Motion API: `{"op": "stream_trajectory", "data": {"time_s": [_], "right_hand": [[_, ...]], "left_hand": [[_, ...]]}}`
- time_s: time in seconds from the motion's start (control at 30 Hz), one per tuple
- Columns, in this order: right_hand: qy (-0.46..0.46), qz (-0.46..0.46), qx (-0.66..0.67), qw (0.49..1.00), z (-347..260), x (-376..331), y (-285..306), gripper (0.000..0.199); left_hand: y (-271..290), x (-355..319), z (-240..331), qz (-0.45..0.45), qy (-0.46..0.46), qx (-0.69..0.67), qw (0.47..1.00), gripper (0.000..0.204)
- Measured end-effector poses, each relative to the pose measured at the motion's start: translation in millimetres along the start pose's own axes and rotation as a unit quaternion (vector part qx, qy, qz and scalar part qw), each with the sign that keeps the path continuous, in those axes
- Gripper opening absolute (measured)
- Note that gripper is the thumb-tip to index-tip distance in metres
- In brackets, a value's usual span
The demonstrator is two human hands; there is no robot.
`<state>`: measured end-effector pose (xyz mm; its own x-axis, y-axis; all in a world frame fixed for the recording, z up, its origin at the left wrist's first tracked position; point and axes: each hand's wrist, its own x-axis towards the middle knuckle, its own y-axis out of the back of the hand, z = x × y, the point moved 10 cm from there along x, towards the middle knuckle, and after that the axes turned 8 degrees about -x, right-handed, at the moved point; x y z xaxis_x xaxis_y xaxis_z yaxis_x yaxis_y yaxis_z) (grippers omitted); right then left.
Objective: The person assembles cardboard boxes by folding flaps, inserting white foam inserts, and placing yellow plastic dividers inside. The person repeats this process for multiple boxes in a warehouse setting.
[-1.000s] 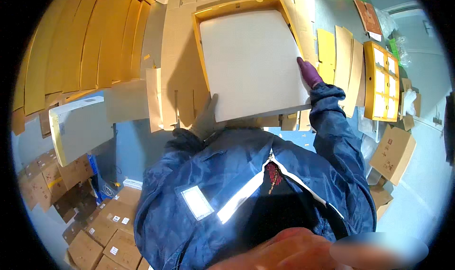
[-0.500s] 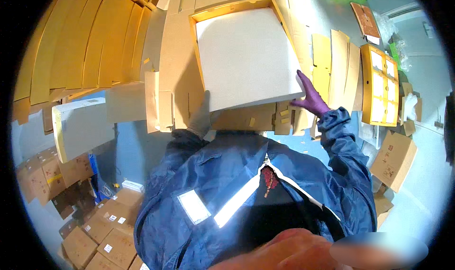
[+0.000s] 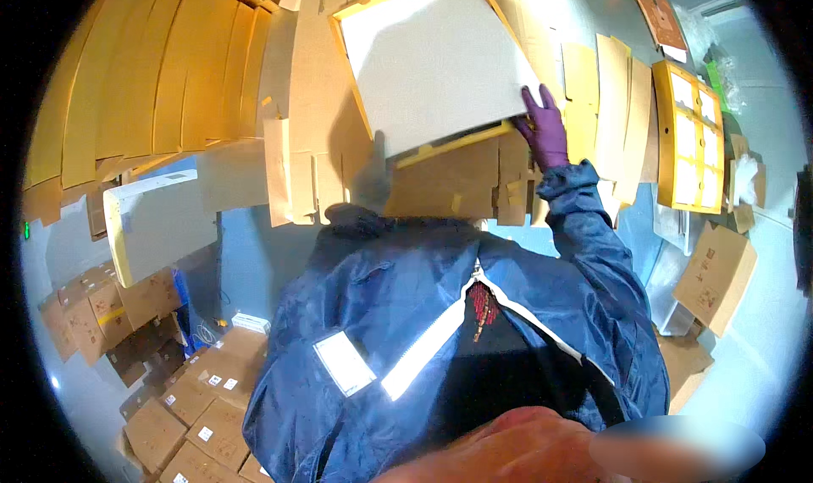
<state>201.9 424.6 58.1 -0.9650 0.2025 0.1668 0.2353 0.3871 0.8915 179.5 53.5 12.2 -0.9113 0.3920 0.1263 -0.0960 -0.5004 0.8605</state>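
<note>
A flat white foam-like sheet [image 3: 436,68] lies within a shallow yellow cardboard box [image 3: 366,7], which sits turned at an angle on the cardboard-covered work surface. Along the near side a dark gap separates the sheet from the box's front wall. My right hand [image 3: 546,131], in a purple glove, rests at the near right corner with fingers apart, touching the sheet's edge. At the near left corner is my left hand [image 3: 371,171], in a grey glove and deep in shadow. One stretched finger shows there against the corner; its other fingers are hard to make out.
Folded yellow cardboard pieces [image 3: 157,76] stand in a row at left, above a white-faced panel [image 3: 157,224]. Flat cardboard strips [image 3: 611,119] lie to the right, beside a yellow divided box [image 3: 693,140] with white inserts. Brown cartons [image 3: 216,436] fill the lower left; another carton [image 3: 716,275] is at right.
The box and sheet have shifted away from me and turned slightly counter-clockwise. The sheet's near edge now shows behind the front wall. My right hand has moved farther away and turned its fingers upward.
</note>
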Motion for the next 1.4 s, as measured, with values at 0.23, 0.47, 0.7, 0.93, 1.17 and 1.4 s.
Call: {"op": "stream_trajectory", "data": {"time_s": [0.23, 0.47, 0.7, 0.93, 1.17, 1.4], "right_hand": [[-0.030, -0.077, -0.250, 0.965, -5.9, -2.4, -33.6, 0.062], [0.030, -0.080, -0.146, 0.986, -36.4, 61.8, -1.1, 0.071], [-0.022, -0.094, -0.212, 0.972, -31.1, 142.2, -118.3, 0.075], [-0.024, -0.060, -0.226, 0.972, -27.7, 135.6, -135.7, 0.075], [0.064, -0.144, -0.055, 0.986, -134.0, 106.2, -115.6, 0.077], [0.143, -0.204, 0.016, 0.968, -215.1, 11.7, -135.6, 0.060]], "left_hand": [[-8.0, 16.2, 8.7, -0.046, -0.004, 0.128, 0.991, 0.056], [29.9, 55.2, 28.9, -0.080, -0.004, 0.074, 0.994, 0.059], [-53.7, 208.4, 17.1, -0.105, -0.010, 0.084, 0.991, 0.082], [-100.3, 206.1, -9.3, -0.168, 0.028, 0.081, 0.982, 0.090], [-57.0, 247.9, -91.4, -0.009, 0.120, 0.035, 0.992, 0.089], [-45.0, 315.3, -67.7, -0.090, 0.150, 0.180, 0.968, 0.093]]}}
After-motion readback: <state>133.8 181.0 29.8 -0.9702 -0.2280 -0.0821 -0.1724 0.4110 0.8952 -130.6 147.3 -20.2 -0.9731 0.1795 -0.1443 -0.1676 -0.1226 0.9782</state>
